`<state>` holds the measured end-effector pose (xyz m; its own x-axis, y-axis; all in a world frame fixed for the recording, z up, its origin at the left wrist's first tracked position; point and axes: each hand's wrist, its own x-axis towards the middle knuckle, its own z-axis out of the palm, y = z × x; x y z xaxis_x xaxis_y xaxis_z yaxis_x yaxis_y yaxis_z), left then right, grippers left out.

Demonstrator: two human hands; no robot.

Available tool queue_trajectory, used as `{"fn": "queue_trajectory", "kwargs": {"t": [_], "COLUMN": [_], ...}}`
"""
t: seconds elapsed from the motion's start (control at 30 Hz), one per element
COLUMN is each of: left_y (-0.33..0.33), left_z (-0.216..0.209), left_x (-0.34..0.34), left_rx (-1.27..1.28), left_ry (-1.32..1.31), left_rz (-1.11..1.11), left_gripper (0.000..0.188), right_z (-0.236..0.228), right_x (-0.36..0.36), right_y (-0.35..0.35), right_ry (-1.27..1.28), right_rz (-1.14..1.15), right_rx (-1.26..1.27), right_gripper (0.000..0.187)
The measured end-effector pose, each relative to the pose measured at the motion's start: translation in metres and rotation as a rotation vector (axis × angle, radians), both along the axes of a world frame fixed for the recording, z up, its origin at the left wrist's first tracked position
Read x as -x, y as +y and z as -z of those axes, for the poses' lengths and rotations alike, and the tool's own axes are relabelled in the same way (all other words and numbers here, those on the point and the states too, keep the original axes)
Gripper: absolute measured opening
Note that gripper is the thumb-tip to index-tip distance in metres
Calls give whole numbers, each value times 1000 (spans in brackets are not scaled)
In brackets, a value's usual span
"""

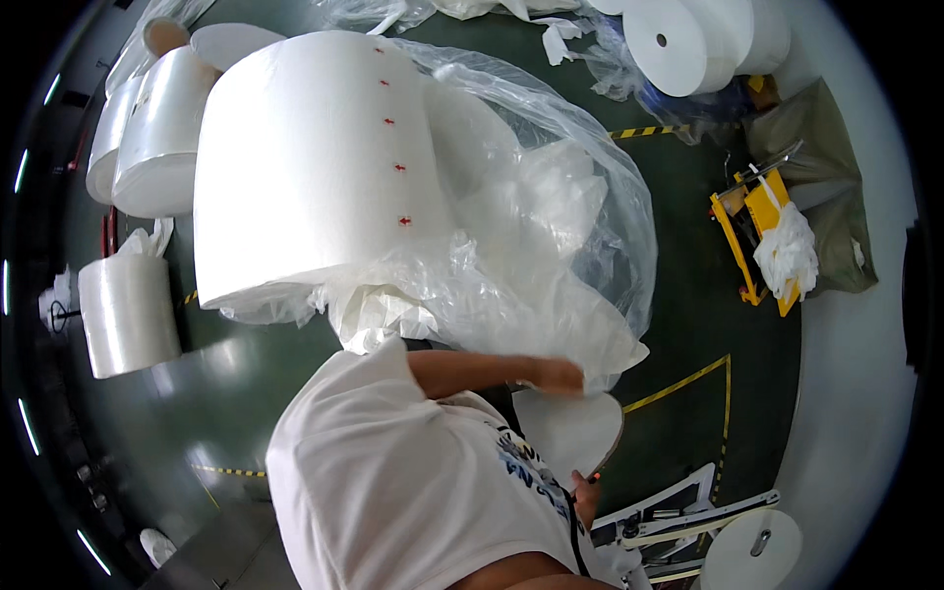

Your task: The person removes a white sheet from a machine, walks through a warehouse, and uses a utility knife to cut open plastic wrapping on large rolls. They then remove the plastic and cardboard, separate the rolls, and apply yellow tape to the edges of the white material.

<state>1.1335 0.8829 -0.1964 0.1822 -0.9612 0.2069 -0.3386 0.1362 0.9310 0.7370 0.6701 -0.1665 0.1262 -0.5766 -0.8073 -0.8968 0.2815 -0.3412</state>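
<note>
A very large white roll [315,167] with a row of small red arrow marks stands beside me. Loose clear plastic film [590,226] and crumpled white sheeting [472,295] hang off its side. My left hand [560,377], slightly blurred, is closed at the lower edge of the film and seems to grip it. Lower down, my right hand [587,497] is closed around a small tool with an orange and black end [594,478]; its kind is hard to make out. Between the hands lies a white rounded sheet or roll end [565,428].
Wrapped rolls [162,138] stand at the far left, with another roll [128,315] below them. White rolls [678,44] are at the top right. A yellow trolley [762,236] stands by the right wall. A white metal frame [678,516] and small roll [752,551] sit at lower right.
</note>
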Motion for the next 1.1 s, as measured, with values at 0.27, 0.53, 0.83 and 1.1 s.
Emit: {"fn": "queue_trajectory", "kwargs": {"t": [0.27,0.53,0.83,1.1], "left_y": [413,607,694,751], "left_z": [-96,-134,-126,-123], "left_x": [-114,-99,-85,-72], "left_rx": [-481,-1002,-841,103], "left_ry": [-595,-728,-557,464], "left_rz": [-2122,-2217,-1924,-2231], "left_gripper": [34,39,18,15], "right_z": [6,-58,-299,-376], "right_x": [-81,-180,-315,-379], "right_y": [-55,-32,164,281], "right_ry": [78,-67,-376,-643], "right_rz": [-270,-470,-600,-746], "right_rx": [29,448,903,1020], "right_gripper": [34,39,38,45]}}
